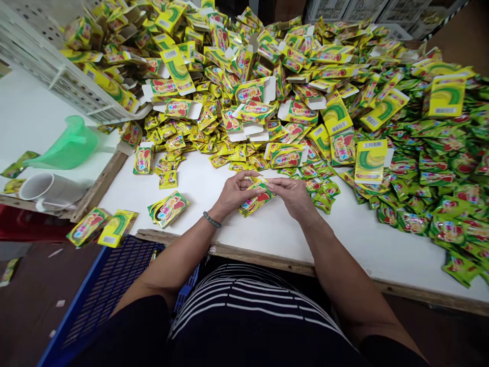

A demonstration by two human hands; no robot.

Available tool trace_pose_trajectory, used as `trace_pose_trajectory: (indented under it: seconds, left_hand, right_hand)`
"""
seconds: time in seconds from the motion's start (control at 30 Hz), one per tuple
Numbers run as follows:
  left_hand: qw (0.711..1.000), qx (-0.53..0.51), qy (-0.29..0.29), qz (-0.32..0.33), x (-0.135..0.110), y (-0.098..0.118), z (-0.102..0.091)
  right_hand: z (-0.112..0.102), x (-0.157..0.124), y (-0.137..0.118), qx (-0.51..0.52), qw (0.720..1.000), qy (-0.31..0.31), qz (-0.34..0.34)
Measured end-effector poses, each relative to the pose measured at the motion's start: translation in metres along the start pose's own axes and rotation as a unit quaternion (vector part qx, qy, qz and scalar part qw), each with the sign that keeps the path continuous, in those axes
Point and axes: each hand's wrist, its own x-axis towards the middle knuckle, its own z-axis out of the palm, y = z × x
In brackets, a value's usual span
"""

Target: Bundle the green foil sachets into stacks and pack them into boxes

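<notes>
My left hand (234, 191) and my right hand (292, 193) meet over the white table (267, 229), both closed on one small yellow-green carton (255, 200) with a red fruit print. The carton lies tilted between my fingers, its top end pinched near my fingertips. A bead bracelet sits on my left wrist. Behind my hands lies a big heap of the same cartons (244, 97), many with open white flaps. Green sachets (439, 168) are piled at the right. Closed cartons (168, 208) lie left of my hands.
A white plastic crate (57, 76) leans at the back left. A green scoop (69, 145) and a white mug (42, 188) lie on the side table. A blue crate (114, 285) stands below the table edge, with two cartons (102, 227) on its rim.
</notes>
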Motion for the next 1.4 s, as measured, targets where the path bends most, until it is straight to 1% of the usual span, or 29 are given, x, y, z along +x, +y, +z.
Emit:
trace_pose_trajectory:
  seconds: [0.07, 0.13, 0.23, 0.3, 0.43, 0.53, 0.63, 0.77, 0.8, 0.87, 0.93, 0.97, 1.03, 1.07, 1.1, 1.13, 1.23, 1.3, 1.37, 1.4]
  left_hand:
    - [1.0, -0.007, 0.004, -0.001, -0.001, -0.001, -0.001]
    - [1.0, -0.012, 0.008, 0.002, -0.001, -0.002, -0.002]
    - [1.0, -0.012, 0.006, 0.009, -0.001, -0.003, -0.004]
    - [1.0, -0.01, -0.004, 0.008, -0.001, -0.003, -0.005]
    - [1.0, 0.001, -0.024, 0.006, -0.001, 0.001, -0.009]
    - [0.999, 0.032, -0.024, 0.022, -0.001, 0.0, -0.011]
    - [0.996, 0.07, -0.015, 0.044, 0.0, -0.003, -0.01]
    - [0.995, 0.079, 0.013, 0.063, 0.0, -0.005, -0.006]
    - [0.994, 0.079, 0.022, 0.066, 0.0, -0.004, -0.005]
    - [0.994, 0.077, 0.039, 0.068, 0.0, -0.004, -0.004]
    - [0.994, 0.066, 0.052, 0.067, -0.001, -0.002, -0.003]
    - [0.994, 0.061, 0.06, 0.068, -0.002, -0.002, -0.004]
    - [0.993, 0.062, 0.069, 0.074, -0.003, 0.0, -0.004]
    - [0.992, 0.072, 0.069, 0.082, -0.004, 0.0, -0.004]
    - [0.99, 0.086, 0.064, 0.09, -0.004, 0.0, -0.004]
    - [0.989, 0.099, 0.057, 0.099, -0.004, 0.0, -0.004]
    - [0.984, 0.133, 0.032, 0.112, -0.003, 0.001, -0.004]
    - [0.978, 0.175, 0.018, 0.112, -0.005, 0.007, -0.009]
    - [0.958, 0.267, 0.008, 0.107, -0.013, 0.022, -0.022]
    - [0.938, 0.331, 0.01, 0.099, -0.02, 0.033, -0.032]
  right_hand:
    - [-0.004, -0.002, -0.002, -0.018, 0.999, -0.034, -0.005]
    - [-0.006, -0.006, -0.003, -0.044, 0.998, -0.052, -0.015]
    - [-0.007, -0.01, -0.005, -0.099, 0.994, -0.037, -0.039]
    - [-0.009, -0.011, -0.007, -0.119, 0.992, -0.032, -0.038]
    - [-0.013, -0.008, -0.009, -0.097, 0.994, -0.044, 0.002]
    - [-0.013, -0.008, -0.007, -0.091, 0.995, -0.041, 0.005]
    - [-0.01, -0.008, -0.002, -0.094, 0.995, -0.04, 0.002]
    - [-0.006, -0.009, 0.0, -0.038, 0.998, -0.022, 0.036]
    - [-0.004, -0.01, -0.001, -0.028, 0.999, -0.021, 0.035]
    - [0.003, -0.014, -0.003, -0.053, 0.998, -0.017, 0.006]
    - [0.011, -0.019, -0.005, -0.143, 0.988, 0.01, -0.059]
    - [0.016, -0.022, -0.005, -0.2, 0.974, 0.031, -0.098]
    - [0.025, -0.026, -0.004, -0.294, 0.939, 0.066, -0.167]
    - [0.028, -0.027, -0.004, -0.32, 0.925, 0.078, -0.191]
    - [0.031, -0.027, -0.003, -0.33, 0.917, 0.087, -0.206]
    - [0.034, -0.027, -0.003, -0.327, 0.916, 0.091, -0.214]
    - [0.038, -0.022, -0.007, -0.295, 0.927, 0.086, -0.217]
    - [0.037, -0.017, -0.012, -0.284, 0.936, 0.039, -0.203]
    - [0.031, -0.01, -0.017, -0.288, 0.94, -0.008, -0.184]
    - [0.025, -0.005, -0.02, -0.291, 0.94, -0.013, -0.179]
